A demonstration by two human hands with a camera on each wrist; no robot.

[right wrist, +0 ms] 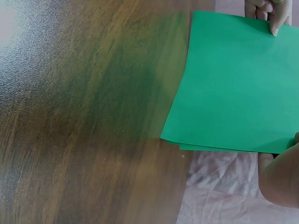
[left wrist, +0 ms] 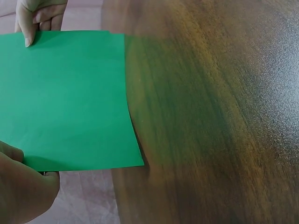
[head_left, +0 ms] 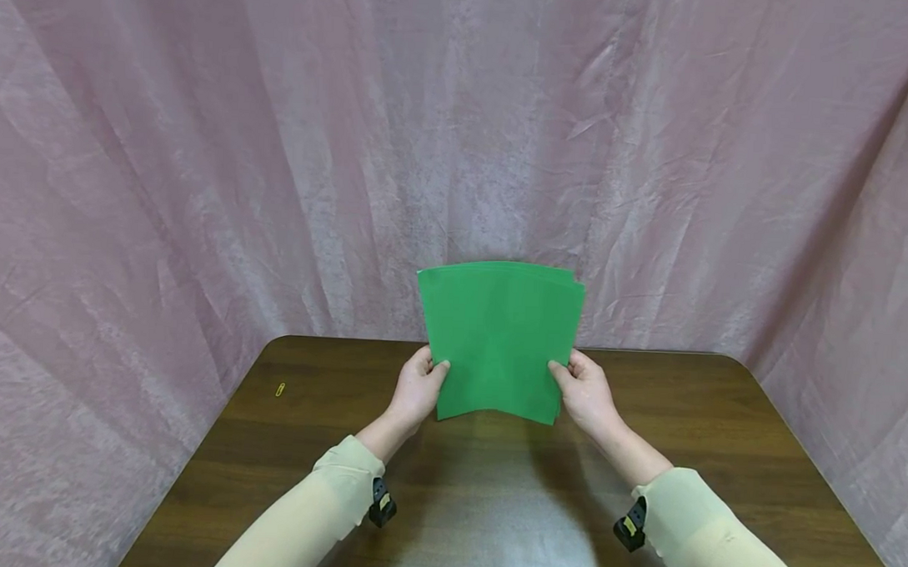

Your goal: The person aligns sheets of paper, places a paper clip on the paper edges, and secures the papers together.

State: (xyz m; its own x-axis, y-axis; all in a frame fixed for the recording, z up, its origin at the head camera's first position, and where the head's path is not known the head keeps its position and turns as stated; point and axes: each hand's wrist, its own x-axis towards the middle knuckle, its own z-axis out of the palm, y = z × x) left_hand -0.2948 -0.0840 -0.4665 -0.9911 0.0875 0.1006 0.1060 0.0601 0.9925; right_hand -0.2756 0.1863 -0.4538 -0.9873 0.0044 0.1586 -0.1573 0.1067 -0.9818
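Note:
Several green paper sheets (head_left: 500, 335) are held up in a loose stack over the far part of the table, bowed, with their edges slightly out of line at the right. My left hand (head_left: 418, 388) pinches the left edge, thumb in front and fingers behind. On the right edge, my right hand (head_left: 587, 394) grips the same way. The left wrist view has the left hand (left wrist: 25, 191) low at the near edge of the paper (left wrist: 70, 102). In the right wrist view, the right hand (right wrist: 282, 179) holds the lower edge, where a second sheet peeks out under the front one.
A yellow paper clip (head_left: 280, 389) lies on the brown wooden table (head_left: 330, 379) at the left. Pink curtains (head_left: 497, 135) hang behind the table and along its sides. Light glares off the tabletop near the front.

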